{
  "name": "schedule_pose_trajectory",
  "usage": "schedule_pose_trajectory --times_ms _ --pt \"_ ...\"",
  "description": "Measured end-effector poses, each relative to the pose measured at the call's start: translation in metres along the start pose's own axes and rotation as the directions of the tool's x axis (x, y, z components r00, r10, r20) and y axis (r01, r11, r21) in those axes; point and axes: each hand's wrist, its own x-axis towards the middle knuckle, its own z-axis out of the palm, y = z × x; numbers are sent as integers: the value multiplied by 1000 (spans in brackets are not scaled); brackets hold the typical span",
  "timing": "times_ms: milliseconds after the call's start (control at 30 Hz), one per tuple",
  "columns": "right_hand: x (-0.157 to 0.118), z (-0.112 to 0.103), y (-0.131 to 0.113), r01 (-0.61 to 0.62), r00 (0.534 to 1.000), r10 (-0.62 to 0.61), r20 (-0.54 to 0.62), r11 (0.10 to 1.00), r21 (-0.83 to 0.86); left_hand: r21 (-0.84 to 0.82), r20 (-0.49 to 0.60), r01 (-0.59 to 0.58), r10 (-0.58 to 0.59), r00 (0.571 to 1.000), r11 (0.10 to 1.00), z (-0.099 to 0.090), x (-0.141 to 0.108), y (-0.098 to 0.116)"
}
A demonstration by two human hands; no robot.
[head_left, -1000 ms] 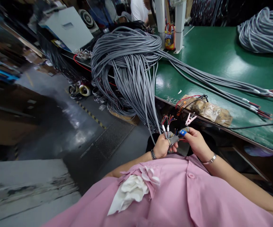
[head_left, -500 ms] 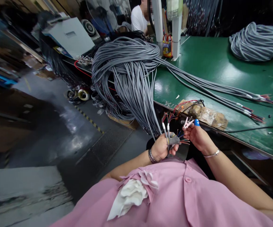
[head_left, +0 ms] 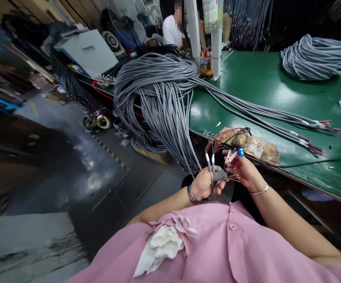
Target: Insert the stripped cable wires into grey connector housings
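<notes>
Grey cables (head_left: pixel 212 166): two stand upright in the left hand (head_left: pixel 202 184), left of the right hand (head_left: pixel 245 171); fingers hide their lower lengths.
Coloured wires (head_left: pixel 208 147): fan from the white-sleeved tops, too tangled to count against the clutter behind.
Loose strands (head_left: pixel 234 178): poke from the left hand toward the right; their source is covered.
Left grip: closed around the cables, grey-covered thumb across them.
Right grip: blue-capped thumb raised, fingers by the pink clip (head_left: pixel 231 157); whether they pinch it, I cannot tell.
Taped block (head_left: pixel 264 149): beyond the right hand, at the edge of the green bench (head_left: pixel 300 92).
Cable bundle (head_left: pixel 164 98): beyond the left hand, draped over the bench side, its bottom lost in shadow.
Coil (head_left: pixel 317 59): on the bench, far right.
Co-worker (head_left: pixel 170 31): white sleeve, partly behind a post (head_left: pixel 193 35).
</notes>
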Motion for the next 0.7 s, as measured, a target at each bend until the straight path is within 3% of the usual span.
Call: schedule_pose_trajectory --times_ms 233,367,533,700 --pt "7 14 4 106 988 -90 -125 986 125 -21 8 37 -37 999 999 1 13 3" --pt "10 17 7 161 980 -140 -139 976 147 -25 23 55 -54 998 998 -3 20 -2" --pt "8 13 9 93 991 -72 -113 977 190 -21 7 61 -61 998 998 -6 21 -4" --pt "2 9 7 -4 1000 5 -5 983 182 -26 -20 24 -25 999 999 -3 12 -1"
